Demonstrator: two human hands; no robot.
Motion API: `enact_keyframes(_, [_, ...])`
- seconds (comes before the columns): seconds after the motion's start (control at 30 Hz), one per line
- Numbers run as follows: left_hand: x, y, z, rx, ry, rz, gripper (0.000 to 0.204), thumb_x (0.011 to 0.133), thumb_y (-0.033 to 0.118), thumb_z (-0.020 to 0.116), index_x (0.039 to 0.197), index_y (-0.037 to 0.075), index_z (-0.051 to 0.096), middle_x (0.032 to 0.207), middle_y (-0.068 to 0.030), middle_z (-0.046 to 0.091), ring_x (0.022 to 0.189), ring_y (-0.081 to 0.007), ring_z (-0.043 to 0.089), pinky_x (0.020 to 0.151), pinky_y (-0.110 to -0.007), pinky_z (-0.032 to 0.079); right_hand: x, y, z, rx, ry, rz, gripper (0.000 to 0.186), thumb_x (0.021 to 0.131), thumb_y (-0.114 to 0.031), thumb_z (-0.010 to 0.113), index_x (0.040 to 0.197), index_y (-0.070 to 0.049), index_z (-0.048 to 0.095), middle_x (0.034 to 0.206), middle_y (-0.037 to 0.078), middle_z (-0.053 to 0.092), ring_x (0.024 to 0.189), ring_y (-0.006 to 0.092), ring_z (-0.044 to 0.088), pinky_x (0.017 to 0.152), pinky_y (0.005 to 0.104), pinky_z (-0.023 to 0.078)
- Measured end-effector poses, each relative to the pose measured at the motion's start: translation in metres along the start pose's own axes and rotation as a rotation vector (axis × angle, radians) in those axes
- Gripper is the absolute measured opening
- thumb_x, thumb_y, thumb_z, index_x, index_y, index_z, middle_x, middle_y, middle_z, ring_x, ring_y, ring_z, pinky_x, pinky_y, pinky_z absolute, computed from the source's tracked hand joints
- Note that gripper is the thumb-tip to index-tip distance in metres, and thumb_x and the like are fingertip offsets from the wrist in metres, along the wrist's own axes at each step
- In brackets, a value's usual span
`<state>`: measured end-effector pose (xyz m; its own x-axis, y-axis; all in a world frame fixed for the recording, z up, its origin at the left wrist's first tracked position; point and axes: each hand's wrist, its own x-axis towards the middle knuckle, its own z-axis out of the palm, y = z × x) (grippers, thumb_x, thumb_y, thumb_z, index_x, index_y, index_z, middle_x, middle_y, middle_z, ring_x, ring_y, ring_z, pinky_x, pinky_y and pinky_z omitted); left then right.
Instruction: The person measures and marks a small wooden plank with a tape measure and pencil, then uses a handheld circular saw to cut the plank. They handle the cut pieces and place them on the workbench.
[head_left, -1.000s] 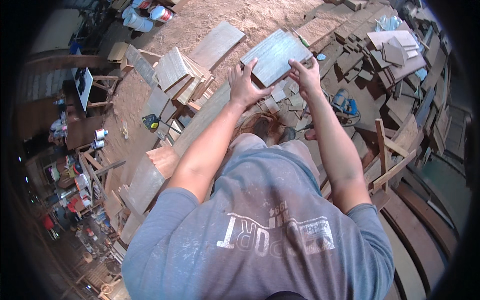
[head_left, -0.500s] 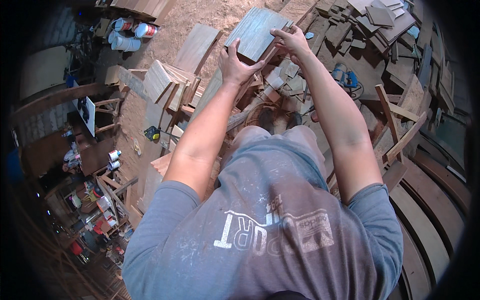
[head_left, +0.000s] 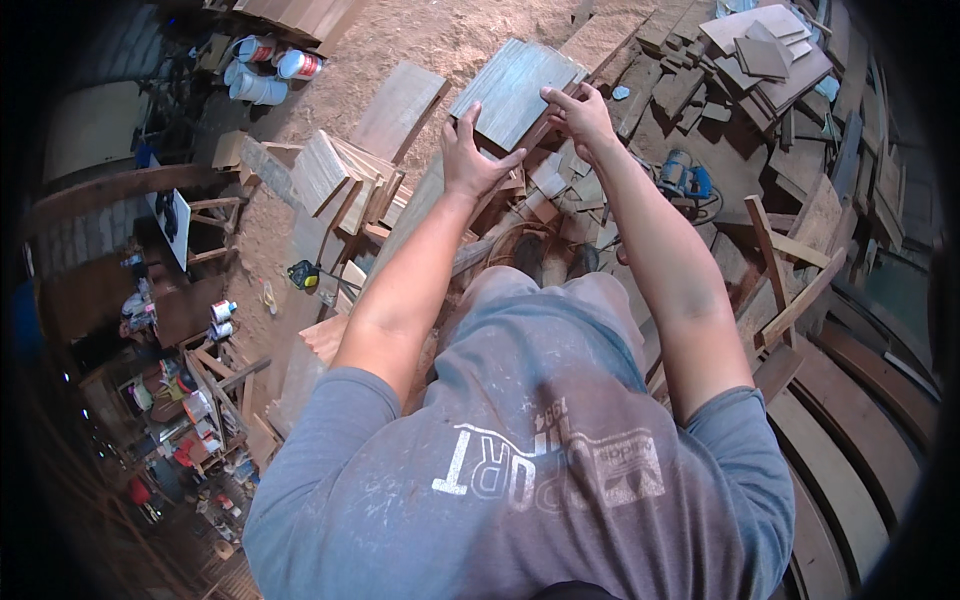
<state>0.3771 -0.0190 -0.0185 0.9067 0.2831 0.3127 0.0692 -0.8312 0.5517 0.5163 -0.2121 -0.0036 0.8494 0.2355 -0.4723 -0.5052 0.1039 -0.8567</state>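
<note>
From where I follow through the head camera, one rectangular board (head_left: pixel 518 92), pale and grey-grained, lies straight ahead, beyond the knees and between two bare hands. Its long axis slants away from the body toward the right. The left hand (head_left: pixel 472 160) is at its near end, thumb and fingers spread wide and clasping that end; the right hand (head_left: pixel 578 118) pinches its right long edge, one fingertip over the top face. Both hands touch it, so I call neither nearer. I cannot tell whether it rests on anything or has another piece beneath.

Counting outward: to the left, one flat board (head_left: pixel 398 110) on the sawdust-covered ground, and nearer, one leaning stack of boards (head_left: pixel 335 172), its pieces overlapping too much for me to number. Further left are one yellow-and-black tape measure (head_left: pixel 302 274), two small cans (head_left: pixel 222 320), and at least three white buckets (head_left: pixel 258 88). To the right, I see one blue power tool (head_left: pixel 688 178) and one heap of offcuts (head_left: pixel 765 58), too many to count.
</note>
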Motion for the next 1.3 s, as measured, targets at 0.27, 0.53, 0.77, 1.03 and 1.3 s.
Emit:
enact_keyframes(0.27, [-0.006, 0.001, -0.003, 0.073, -0.034, -0.020, 0.124, 0.066, 0.078, 0.091, 0.167, 0.028, 0.036, 0.151, -0.0394, 0.041, 0.143, -0.0600, 0.042, 0.118, -0.065, 0.041, 0.018, 0.018, -0.009, 0.047, -0.093, -0.020, 0.114, 0.088, -0.025, 0.094, 0.166, 0.011, 0.019, 0.143, 0.029, 0.060, 0.124, 0.0305, 0.070, 0.097, 0.0395, 0.062])
enact_keyframes(0.53, [-0.013, 0.007, -0.008, 0.067, -0.011, -0.028, 0.110, 0.070, 0.070, 0.094, 0.157, 0.028, 0.042, 0.152, -0.0374, 0.041, 0.142, -0.0578, 0.044, 0.116, -0.065, 0.043, 0.007, 0.012, -0.003, 0.041, -0.036, -0.014, 0.106, 0.092, -0.023, 0.091, 0.165, 0.005, 0.020, 0.135, 0.023, 0.067, 0.116, 0.0249, 0.071, 0.095, 0.0370, 0.060])
enact_keyframes(0.77, [-0.011, 0.003, -0.002, 0.050, 0.003, 0.048, 0.101, 0.074, 0.061, 0.093, 0.157, 0.033, 0.042, 0.155, -0.0317, 0.041, 0.138, -0.0527, 0.049, 0.112, -0.063, 0.046, 0.003, 0.009, -0.002, 0.087, -0.009, -0.020, 0.099, 0.093, -0.021, 0.090, 0.162, 0.004, 0.024, 0.129, 0.016, 0.071, 0.105, 0.0186, 0.072, 0.091, 0.0330, 0.059])
enact_keyframes(1.03, [-0.014, -0.002, -0.003, 0.043, -0.021, 0.088, 0.099, 0.073, 0.045, 0.098, 0.153, 0.019, 0.047, 0.142, -0.0247, 0.055, 0.129, -0.0446, 0.059, 0.109, -0.054, 0.050, -0.011, 0.024, -0.001, 0.191, -0.023, -0.097, 0.099, 0.097, -0.037, 0.086, 0.164, 0.006, 0.026, 0.146, 0.032, 0.060, 0.126, 0.0305, 0.067, 0.102, 0.0389, 0.057])
enact_keyframes(1.3, [-0.019, -0.006, -0.002, 0.040, -0.118, 0.019, 0.102, 0.077, 0.038, 0.098, 0.156, 0.016, 0.038, 0.143, -0.0186, 0.048, 0.130, -0.0350, 0.058, 0.111, -0.051, 0.051, 0.003, 0.290, -0.126, -0.229, 0.390, 0.181, 0.049, 0.107, -0.047, 0.066, 0.124, -0.002, 0.076, 0.117, 0.016, 0.078, 0.110, 0.0280, 0.074, 0.101, 0.0406, 0.056])
